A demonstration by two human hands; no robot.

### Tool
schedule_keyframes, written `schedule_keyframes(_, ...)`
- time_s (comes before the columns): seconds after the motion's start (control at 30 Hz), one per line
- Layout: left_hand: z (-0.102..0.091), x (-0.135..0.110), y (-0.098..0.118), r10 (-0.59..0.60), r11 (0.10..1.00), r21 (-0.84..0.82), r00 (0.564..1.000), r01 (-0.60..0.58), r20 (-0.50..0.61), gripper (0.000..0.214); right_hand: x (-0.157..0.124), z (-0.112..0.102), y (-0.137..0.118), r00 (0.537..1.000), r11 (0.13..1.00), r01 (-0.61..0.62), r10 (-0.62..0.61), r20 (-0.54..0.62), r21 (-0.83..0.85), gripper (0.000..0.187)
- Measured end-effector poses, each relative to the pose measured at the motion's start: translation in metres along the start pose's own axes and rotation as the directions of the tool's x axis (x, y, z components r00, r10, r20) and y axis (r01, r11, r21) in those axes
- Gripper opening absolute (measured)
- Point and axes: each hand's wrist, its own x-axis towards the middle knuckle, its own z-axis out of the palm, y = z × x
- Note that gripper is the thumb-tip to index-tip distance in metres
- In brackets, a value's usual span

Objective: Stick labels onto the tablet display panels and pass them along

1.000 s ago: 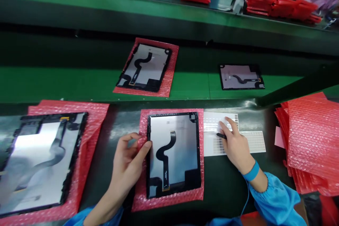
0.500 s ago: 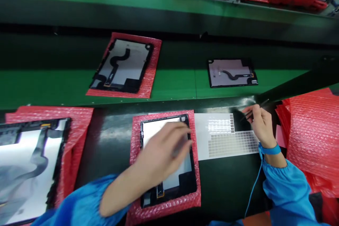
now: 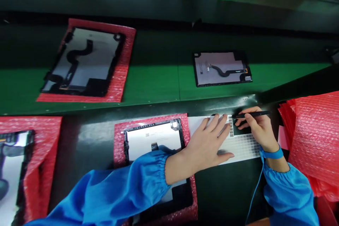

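My left hand [image 3: 208, 144] lies with fingers spread on a white sheet of small grey rectangular stickers [image 3: 238, 147]. Its forearm passes over a screen panel [image 3: 140, 144], which rests back side up on a red bubble-wrap bag [image 3: 119, 137] and is partly hidden by the blue sleeve. Pinched in my right hand [image 3: 261, 129] are slim black tweezers [image 3: 255, 113], their tip at the sheet's upper right edge by a column of stickers. A blue wrist strap [image 3: 274, 153] with a cord sits on my right wrist.
Another panel [image 3: 84, 60] lies on red bubble wrap on the green ledge, with a bare smaller panel [image 3: 222, 69] farther right. At the left edge is a further panel [image 3: 22, 169]. Red bubble bags [image 3: 317, 137] are piled at the right, beside a dark slanted bar [image 3: 299, 81].
My left hand has moved right from above the screen panel onto the sticker sheet. The tweezers' tip has come to the sheet's edge. The view has shifted slightly.
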Motion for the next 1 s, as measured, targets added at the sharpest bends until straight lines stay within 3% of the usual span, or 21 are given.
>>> schedule_keyframes(0.4, -0.004, 0.001, 0.003, 0.004, 0.983, 0.183, 1.000, 0.000, -0.023, 0.086, 0.001, 0.001, -0.004, 1.000, 1.000, 0.026, -0.026, -0.001, -0.004, 0.031)
schedule_keyframes(0.67, -0.006, 0.005, 0.001, 0.009, 0.989, 0.146, 1.000, -0.008, -0.007, 0.088, 0.008, -0.006, -0.001, 1.000, 0.997, -0.020, 0.019, 0.007, 0.072, 0.036)
schedule_keyframes(0.83, -0.013, 0.009, -0.001, 0.002, 0.997, 0.083, 1.000, -0.003, 0.013, 0.087, 0.007, -0.008, -0.004, 0.999, 0.985, 0.045, -0.045, -0.001, 0.166, 0.030)
schedule_keyframes(0.9, -0.019, 0.000, 0.004, 0.010, 0.994, 0.107, 1.000, -0.010, -0.005, 0.087, 0.002, -0.004, -0.009, 0.998, 0.977, 0.063, -0.062, -0.011, 0.203, 0.028)
schedule_keyframes(1.0, -0.033, -0.036, 0.021, 0.029, 0.985, 0.170, 0.996, -0.014, -0.086, 0.078, -0.015, 0.016, -0.017, 0.998, 0.971, 0.056, -0.061, 0.013, 0.231, 0.028)
